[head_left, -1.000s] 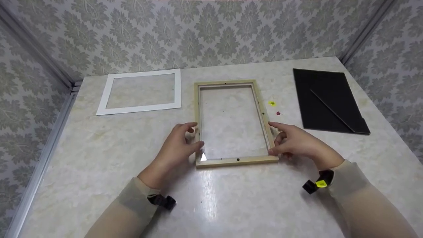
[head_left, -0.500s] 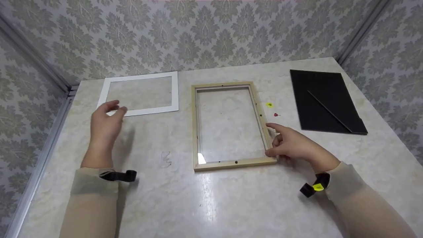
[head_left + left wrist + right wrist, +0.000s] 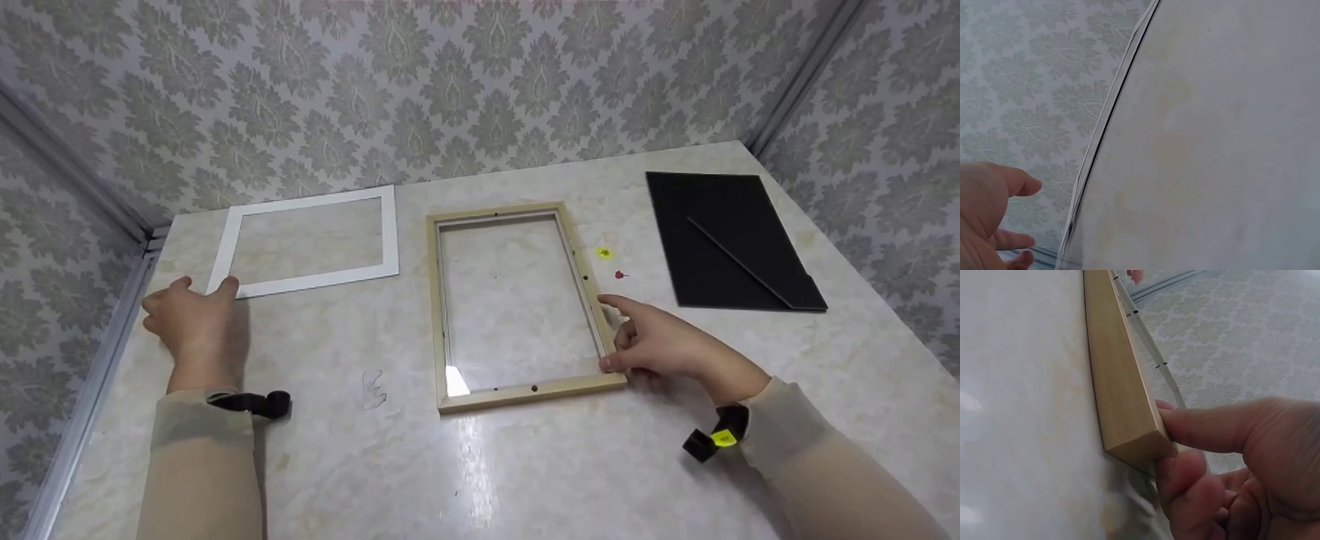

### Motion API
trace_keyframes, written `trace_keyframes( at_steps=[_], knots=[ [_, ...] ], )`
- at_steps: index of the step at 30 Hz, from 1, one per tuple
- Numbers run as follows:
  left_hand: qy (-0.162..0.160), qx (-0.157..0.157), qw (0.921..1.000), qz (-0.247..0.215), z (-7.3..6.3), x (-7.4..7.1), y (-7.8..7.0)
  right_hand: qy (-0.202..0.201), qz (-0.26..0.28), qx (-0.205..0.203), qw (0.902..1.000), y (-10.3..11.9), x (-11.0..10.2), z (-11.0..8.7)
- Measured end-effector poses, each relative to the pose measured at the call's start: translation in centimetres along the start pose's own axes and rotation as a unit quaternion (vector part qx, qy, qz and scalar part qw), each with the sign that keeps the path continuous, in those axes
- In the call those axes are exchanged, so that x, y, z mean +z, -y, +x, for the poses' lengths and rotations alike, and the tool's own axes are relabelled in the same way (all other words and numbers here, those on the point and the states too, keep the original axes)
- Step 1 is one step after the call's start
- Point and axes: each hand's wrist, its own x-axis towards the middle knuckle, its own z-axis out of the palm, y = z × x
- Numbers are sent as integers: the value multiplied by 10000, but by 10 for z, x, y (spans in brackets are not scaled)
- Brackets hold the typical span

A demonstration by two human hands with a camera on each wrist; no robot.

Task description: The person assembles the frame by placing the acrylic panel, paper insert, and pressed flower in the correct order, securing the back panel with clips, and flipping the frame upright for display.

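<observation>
- Head: high over the table's near side, facing forward and down, mid-range; takes in most of the pale marbled flat table (image 3: 322, 465), whitish wallpaper with grey-green leaf motifs (image 3: 450, 90) behind, bare left hand (image 3: 196, 319), bare right hand (image 3: 660, 341).
- Left wrist: near, rolled sideways; table fills right side, wallpaper upper left, left hand cut off at lower left.
- Right wrist: very near, low, also rolled; looks along the rectangular pale-wood frame (image 3: 517, 393), table left, wallpaper upper right.
- Head/left wrist share: left hand, table, wallpaper.
- Head/right wrist share: right hand at frame's near right corner.
</observation>
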Motion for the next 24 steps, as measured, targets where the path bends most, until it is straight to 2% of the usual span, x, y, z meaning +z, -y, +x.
trace_keyframes(
  at_steps=[3,5,10,14,18,21,23,24],
  knots=[
    [226,-12,9971,720,1,0,7,15,25,20,10000,1,1,-1],
    [343,10,9942,1021,1,0,9,29,52,12,10000,2,1,-2],
    [367,120,9939,1036,1,1,8,25,190,12,9998,2,-2,-3],
    [346,49,9949,941,0,0,5,32,270,57,9996,1,-3,-2],
    [263,-184,9986,411,-2,0,2,72,296,98,9995,0,-1,-3],
    [178,-314,9983,-450,-5,2,-3,55,331,104,9994,0,0,-2],
    [150,-389,9912,-1256,-7,3,-9,59,372,117,9992,-1,1,-2],
    [115,-428,9831,-1777,-8,4,-12,53,365,111,9993,-2,1,-2]
  ],
)
